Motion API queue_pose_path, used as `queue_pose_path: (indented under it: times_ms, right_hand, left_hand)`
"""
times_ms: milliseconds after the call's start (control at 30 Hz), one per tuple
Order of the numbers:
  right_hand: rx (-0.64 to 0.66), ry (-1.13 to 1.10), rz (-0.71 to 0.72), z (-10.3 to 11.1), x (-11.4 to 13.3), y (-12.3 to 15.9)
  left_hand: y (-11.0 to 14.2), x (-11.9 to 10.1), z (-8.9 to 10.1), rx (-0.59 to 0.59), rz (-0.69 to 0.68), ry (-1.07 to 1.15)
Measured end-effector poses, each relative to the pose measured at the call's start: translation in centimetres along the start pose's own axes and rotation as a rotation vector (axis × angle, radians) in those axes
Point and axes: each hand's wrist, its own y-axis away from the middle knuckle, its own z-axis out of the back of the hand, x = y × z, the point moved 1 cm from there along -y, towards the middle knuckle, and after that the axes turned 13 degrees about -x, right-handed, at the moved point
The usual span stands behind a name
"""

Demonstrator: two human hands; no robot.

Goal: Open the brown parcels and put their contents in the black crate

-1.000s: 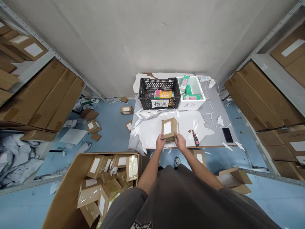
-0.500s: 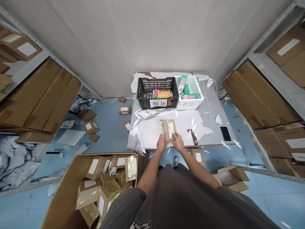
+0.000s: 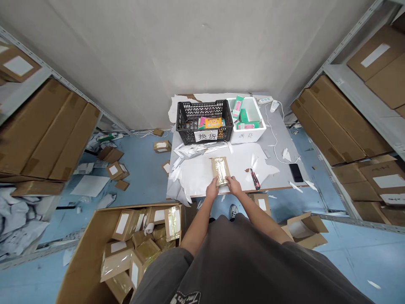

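A small brown cardboard box (image 3: 220, 170) with shiny clear tape along its top lies flat on the white-papered table (image 3: 196, 173). My left hand (image 3: 211, 191) grips its near left corner and my right hand (image 3: 234, 185) grips its near right corner. Both hands are closed on the box at the table's front edge. A red and black utility knife (image 3: 255, 179) lies on the table just right of my right hand.
A black basket (image 3: 204, 121) and a white foam bin (image 3: 247, 119) with green and pink packs stand at the table's back. A phone (image 3: 296, 172) lies at right. A large open carton (image 3: 126, 249) of small boxes sits on the floor at left. Shelves flank both sides.
The box has been turned from its labelled face up to its taped face up and laid flat. Both hands slid to its near end.
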Motion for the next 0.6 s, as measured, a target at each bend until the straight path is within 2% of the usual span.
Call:
queue_pose_path:
  times_ms: [600]
  right_hand:
    - [0.01,-0.053,-0.008,-0.15,-0.12,0.09]
  left_hand:
    - [-0.13,0.68,-0.21,-0.023,-0.005,0.011]
